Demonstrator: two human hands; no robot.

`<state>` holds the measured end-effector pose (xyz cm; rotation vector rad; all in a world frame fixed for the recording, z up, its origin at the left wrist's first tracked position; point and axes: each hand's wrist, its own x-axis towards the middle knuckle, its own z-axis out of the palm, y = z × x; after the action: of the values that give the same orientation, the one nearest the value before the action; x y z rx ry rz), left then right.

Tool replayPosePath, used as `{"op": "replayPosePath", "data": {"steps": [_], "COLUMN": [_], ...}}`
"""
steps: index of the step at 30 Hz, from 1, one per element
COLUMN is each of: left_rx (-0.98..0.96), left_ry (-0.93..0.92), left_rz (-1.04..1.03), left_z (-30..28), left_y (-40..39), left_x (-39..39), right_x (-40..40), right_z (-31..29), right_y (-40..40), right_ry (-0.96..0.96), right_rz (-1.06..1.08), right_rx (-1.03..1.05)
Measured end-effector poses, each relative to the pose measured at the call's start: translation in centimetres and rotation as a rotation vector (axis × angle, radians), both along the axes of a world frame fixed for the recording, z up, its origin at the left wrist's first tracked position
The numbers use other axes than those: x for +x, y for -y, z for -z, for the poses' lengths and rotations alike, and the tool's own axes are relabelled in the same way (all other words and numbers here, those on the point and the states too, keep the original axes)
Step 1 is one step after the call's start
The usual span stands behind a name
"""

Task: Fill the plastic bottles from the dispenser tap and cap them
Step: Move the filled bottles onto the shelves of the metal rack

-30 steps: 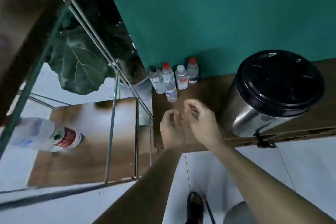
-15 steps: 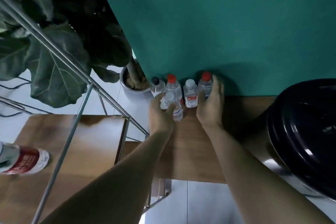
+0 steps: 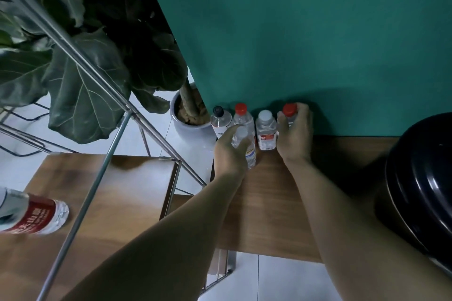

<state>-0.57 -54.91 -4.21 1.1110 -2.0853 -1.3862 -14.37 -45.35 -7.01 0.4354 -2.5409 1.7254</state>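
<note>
- The dispenser (image 3: 420,186) is cut off at the right edge.
- A front bottle (image 3: 244,145) on the table (image 3: 266,203) is gripped by the left hand (image 3: 231,151).
- The red-capped bottle (image 3: 289,111) by the wall is grasped by the right hand (image 3: 294,135), which largely hides it.
- Label writing is unreadable.

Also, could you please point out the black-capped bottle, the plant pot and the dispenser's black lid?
black-capped bottle (image 3: 218,111): head view, on its black cap.
plant pot (image 3: 188,131): head view, on its grey outer wall.
dispenser lid (image 3: 425,178): head view, on its glossy black top.

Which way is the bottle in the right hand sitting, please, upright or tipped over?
Upright: the red-capped bottle stands on the wooden shelf, cap up, gripped by the right hand.
</note>
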Motion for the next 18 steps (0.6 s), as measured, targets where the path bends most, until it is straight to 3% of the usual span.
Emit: {"op": "replayPosePath", "data": {"steps": [10, 18], "left_rx": [0.091, 0.107], "left_ry": [-0.084, -0.139], "left_rz": [-0.032, -0.037], "left_z": [-2.6, -9.9], "left_y": [-4.8, -10.9], "left_x": [5.8, 13.6], "right_x": [7.5, 17.8], "right_z": [-2.6, -10.5], "right_y": [-6.3, -11.2], "right_ry": [-0.022, -0.102], "right_rz": [-0.038, -0.171], "right_rx": [0.159, 0.169]}}
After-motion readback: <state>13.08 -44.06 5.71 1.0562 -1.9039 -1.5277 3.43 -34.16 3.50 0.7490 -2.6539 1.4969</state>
